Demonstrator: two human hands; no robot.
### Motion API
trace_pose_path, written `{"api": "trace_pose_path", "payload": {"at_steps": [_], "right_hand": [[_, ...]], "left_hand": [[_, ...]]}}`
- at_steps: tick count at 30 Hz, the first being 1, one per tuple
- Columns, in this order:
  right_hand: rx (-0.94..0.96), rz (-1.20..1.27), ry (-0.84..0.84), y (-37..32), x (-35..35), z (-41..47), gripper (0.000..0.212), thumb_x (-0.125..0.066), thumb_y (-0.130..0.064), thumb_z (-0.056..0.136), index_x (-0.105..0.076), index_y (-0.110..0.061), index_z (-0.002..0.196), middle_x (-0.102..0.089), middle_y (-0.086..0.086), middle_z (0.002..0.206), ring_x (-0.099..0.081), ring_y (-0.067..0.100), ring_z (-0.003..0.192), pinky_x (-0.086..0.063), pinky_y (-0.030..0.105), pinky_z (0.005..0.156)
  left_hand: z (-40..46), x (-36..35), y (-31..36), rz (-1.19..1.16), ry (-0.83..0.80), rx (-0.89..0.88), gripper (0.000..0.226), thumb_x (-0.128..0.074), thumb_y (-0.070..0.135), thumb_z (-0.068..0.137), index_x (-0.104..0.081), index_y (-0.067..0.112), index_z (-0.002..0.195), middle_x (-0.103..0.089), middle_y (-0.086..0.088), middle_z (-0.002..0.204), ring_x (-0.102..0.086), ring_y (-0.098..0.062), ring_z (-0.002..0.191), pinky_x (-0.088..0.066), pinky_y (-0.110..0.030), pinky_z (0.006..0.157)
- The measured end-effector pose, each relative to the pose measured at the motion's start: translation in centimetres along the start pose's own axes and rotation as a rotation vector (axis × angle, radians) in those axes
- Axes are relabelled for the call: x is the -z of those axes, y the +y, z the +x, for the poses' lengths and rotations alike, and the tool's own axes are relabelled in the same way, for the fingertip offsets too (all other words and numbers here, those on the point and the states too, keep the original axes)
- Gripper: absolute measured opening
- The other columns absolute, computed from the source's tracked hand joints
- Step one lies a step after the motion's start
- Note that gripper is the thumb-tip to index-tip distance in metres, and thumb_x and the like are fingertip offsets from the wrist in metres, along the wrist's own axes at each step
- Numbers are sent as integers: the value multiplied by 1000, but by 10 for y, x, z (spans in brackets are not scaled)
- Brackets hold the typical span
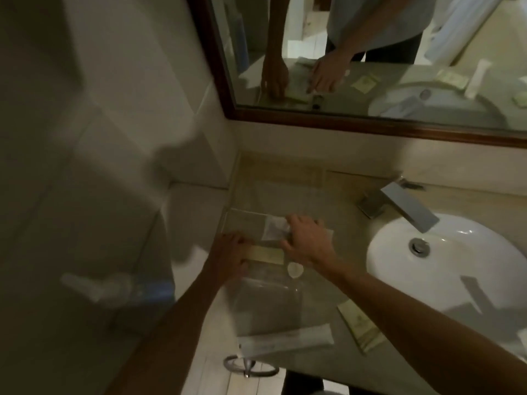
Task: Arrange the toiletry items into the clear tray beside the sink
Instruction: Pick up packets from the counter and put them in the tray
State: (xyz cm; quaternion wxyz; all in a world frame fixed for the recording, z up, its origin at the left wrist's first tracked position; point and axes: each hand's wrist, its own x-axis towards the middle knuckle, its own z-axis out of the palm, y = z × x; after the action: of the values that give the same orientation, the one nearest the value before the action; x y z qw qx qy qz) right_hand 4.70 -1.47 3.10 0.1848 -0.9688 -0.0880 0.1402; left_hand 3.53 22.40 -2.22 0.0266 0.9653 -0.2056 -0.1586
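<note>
Task partly done: the clear tray (256,223) sits on the counter (328,363) just left of the sink (445,263) and holds a pale sachet (275,228) and a cream flat packet (265,254); the left hand (231,250) lies with fingers flat on the packet, the right hand (309,240) rests spread over the sachet, neither grip visibly pinching. Left outside: a white tube (288,339), a cream box (360,327) and a small round soap (295,269), all near the tray's front. The faucet (399,205) stands well clear; blur hides finer detail.

Dim light falls on a beige stone counter (285,178) holding a white oval sink (456,269), with a square metal faucet (405,206) behind the sink, a dark-framed mirror (370,52) above it and pale tiled wall (99,109) to the sink's left.
</note>
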Motion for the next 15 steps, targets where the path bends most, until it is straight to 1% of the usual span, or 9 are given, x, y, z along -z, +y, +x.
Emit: {"api": "trace_pose_path", "payload": {"at_steps": [2,3,4,6,7,9,11,13,15], "right_hand": [[33,-45,-110,-22,-10,30,66,-43,-65,71,-49,-18,117,-61,7,115,-58,30,106,-44,45,92],[65,-47,-156,-32,-17,43,77,-43,-72,67,-49,-15,118,-60,9,116,-58,32,106,-45,45,91],[108,-42,-187,-40,-23,53,82,-47,-76,67,-49,-13,119,-60,10,117,-59,32,105,-46,44,90],[187,-48,-205,-53,-37,66,82,-59,-71,72,-47,-10,126,-58,12,121,-57,33,108,-44,43,92],[207,-63,-195,-57,-42,70,81,-62,-63,76,-44,-9,133,-56,13,125,-55,33,112,-42,43,94],[227,-89,-139,-57,-52,71,69,-64,-38,82,-39,-8,139,-51,15,131,-52,34,115,-41,43,95],[260,-91,-57,-50,-63,66,52,-63,-16,79,-50,-10,130,-56,14,123,-55,35,109,-44,42,90],[281,-101,7,-40,-73,59,41,-64,-11,79,-59,-12,120,-60,13,114,-57,33,104,-47,41,85],[299,-95,39,-30,-72,54,30,-63,-15,84,-63,-12,114,-63,13,109,-57,33,101,-47,42,84]], "left_hand": [[-5,-11,0,-64,13,12,51,-49,35,64,-66,21,110,-63,-9,107,-58,-31,94,-48,-41,88],[-10,-15,0,-91,30,23,49,-47,31,66,-67,20,109,-63,-10,109,-59,-32,96,-49,-40,89],[-14,-18,0,-125,51,45,46,-46,27,68,-67,19,109,-63,-11,112,-58,-32,99,-48,-38,91],[-19,-23,-1,-192,80,99,42,-47,21,70,-66,16,107,-59,-10,119,-55,-29,105,-47,-36,95],[-20,-24,-2,-214,91,115,41,-45,20,71,-65,15,106,-58,-9,119,-55,-28,104,-47,-37,93],[-21,-25,0,-257,105,140,38,-42,18,70,-63,14,102,-58,-8,113,-57,-28,95,-49,-37,83],[-22,-24,2,-281,129,164,30,-46,17,71,-62,15,97,-59,-8,105,-58,-28,87,-50,-36,75],[-25,-23,5,-279,193,196,23,-53,16,76,-61,15,98,-59,-8,104,-58,-28,83,-49,-35,72],[-22,-21,5,-267,267,226,24,-61,14,79,-62,14,104,-61,-10,105,-60,-28,83,-50,-36,72]]}}
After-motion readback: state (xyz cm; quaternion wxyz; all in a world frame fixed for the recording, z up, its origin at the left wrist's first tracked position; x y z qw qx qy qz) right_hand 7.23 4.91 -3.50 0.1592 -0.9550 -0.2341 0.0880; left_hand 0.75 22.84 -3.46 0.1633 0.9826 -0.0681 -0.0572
